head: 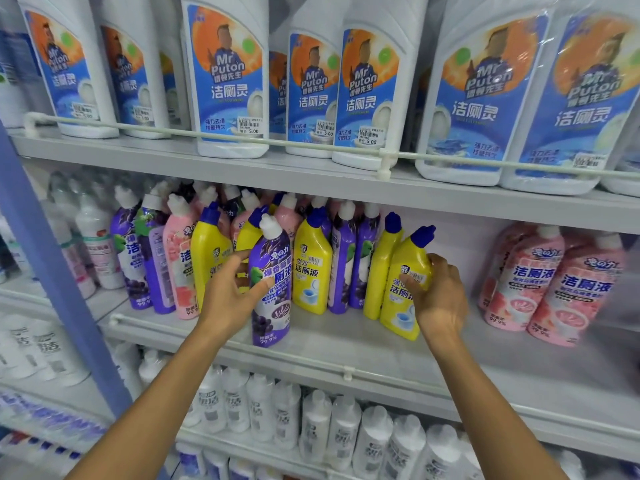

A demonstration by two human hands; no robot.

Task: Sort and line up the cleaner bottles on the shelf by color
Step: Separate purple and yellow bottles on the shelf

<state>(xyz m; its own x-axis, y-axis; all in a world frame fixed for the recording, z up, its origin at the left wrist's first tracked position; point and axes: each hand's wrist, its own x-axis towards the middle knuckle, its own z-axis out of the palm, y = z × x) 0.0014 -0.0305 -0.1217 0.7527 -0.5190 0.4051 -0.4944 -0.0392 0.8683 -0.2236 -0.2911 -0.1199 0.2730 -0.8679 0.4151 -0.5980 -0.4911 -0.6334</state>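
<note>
Currently both hands are at the middle shelf (346, 344).

Right hand (441, 299): fingers (441, 263) curled round the far side of a yellow bottle (410, 258), thumb pressed on its label, so clamped on it. The bottle has a blue cap and leans with the cap toward the right. Its base is low at the shelf surface; cannot tell whether it touches.

Left hand (232, 296): fingers spread and nearly straight. The thumb tip lies on the label of a purple bottle (275, 306) with a white cap, and the fingertips are at the bottle's left edge, not closed round it. The purple bottle is upright, at the front of the shelf just behind the guard rail (311, 364), ahead of the others.

Behind them: a mixed row (313, 271) of yellow, purple and pink bottles, colours interleaved, standing close together.

Well apart to the right on the same shelf: pink bottles (561, 289) grouped together in clear wrap.

Upper shelf: large white bottles (228, 81) with blue labels and price stickers reading 5.00.

Lower shelf: smaller white bottles (318, 420), blurred.
</note>
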